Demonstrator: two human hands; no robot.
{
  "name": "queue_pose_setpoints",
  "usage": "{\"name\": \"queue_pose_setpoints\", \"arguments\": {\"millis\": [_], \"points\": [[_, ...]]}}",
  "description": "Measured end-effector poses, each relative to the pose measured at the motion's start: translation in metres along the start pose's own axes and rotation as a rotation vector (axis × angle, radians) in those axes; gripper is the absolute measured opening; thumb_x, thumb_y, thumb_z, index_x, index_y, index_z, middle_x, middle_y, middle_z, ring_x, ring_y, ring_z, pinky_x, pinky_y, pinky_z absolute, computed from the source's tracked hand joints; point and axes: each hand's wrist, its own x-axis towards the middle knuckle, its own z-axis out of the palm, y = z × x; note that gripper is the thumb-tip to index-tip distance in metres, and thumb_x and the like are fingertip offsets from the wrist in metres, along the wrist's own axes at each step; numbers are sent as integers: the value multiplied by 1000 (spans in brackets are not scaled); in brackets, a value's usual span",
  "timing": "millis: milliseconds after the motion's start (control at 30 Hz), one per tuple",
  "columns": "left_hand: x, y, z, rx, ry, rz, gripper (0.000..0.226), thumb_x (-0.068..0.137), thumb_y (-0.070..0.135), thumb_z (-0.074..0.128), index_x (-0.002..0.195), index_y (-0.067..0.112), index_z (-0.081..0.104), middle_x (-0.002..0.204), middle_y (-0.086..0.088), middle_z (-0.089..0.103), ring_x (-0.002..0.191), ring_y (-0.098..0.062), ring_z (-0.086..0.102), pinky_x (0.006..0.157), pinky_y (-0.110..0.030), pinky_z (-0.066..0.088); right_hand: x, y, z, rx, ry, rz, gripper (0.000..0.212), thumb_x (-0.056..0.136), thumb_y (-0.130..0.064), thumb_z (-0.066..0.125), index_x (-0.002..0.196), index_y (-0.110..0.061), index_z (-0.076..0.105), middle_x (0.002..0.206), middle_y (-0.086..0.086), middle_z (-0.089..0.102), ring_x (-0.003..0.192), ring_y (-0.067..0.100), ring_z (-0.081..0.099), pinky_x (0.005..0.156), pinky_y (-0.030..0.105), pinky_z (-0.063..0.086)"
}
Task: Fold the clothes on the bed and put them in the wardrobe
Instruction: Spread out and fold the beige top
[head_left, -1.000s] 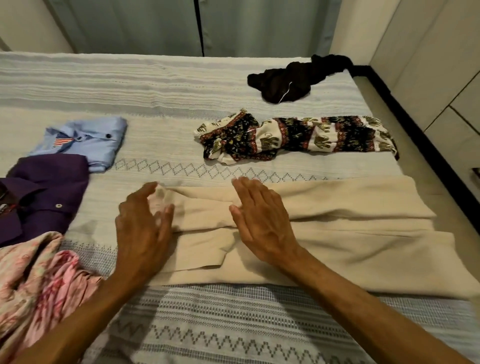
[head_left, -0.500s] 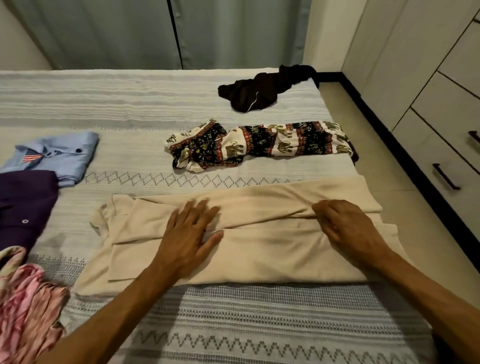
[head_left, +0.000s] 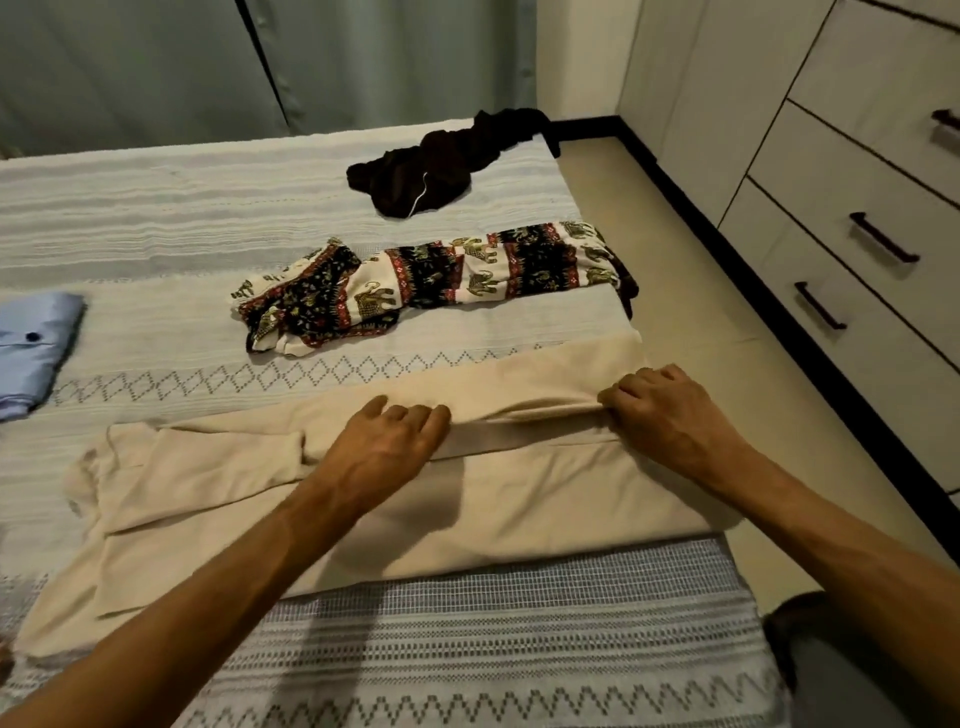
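A beige garment (head_left: 519, 493) lies flat across the near part of the bed (head_left: 156, 218), reaching its right edge. The left hand (head_left: 384, 447) rests mid-garment, fingers curled round a fold. The right hand (head_left: 665, 410), at the right edge, pinches the same fold with curled fingers. Beyond lie elephant-print trousers (head_left: 441, 280) and a black garment (head_left: 431, 166); a blue shirt (head_left: 31, 348) sits at the left edge.

We see open bed (head_left: 156, 218) across the upper left of the frame, and a bare strip along the bottom. Mid-frame, the patterned trousers (head_left: 426, 280) and black garment (head_left: 441, 161) block the way. A blue shirt (head_left: 31, 343) lies at the left edge. Drawers (head_left: 857, 218) wall the right, floor (head_left: 691, 291) between.
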Motion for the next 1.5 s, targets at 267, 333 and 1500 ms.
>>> {"name": "queue_pose_setpoints", "arguments": {"millis": [267, 333, 1500], "points": [[-6, 21, -12, -277, 100, 3, 35, 105, 38, 44, 129, 22, 63, 111, 0, 69, 99, -24, 61, 84, -40, 51, -41, -7, -26, 209, -20, 256, 28, 93, -54, 55, 100, -28, 60, 91, -8, 57, 83, 12, 49, 79, 39, 45], [8, 42, -15, -430, -1, 0, 41, 104, 50, 43, 132, 27, 60, 114, 3, 66, 101, -22, 57, 81, -37, 47, -54, 2, -24, 382, -188, 382, 30, 89, -60, 66, 100, -33, 61, 93, -12, 59, 86, 10, 53, 77, 34, 46], [17, 79, -10, -383, 228, -299, 38, 106, 49, 50, 139, 30, 53, 142, 2, 56, 127, -20, 52, 103, -39, 42, -56, -4, -27, 634, 194, 851, 34, 106, -29, 53, 137, -18, 44, 123, 7, 63, 110, 24, 62, 90, 42, 52]]}}
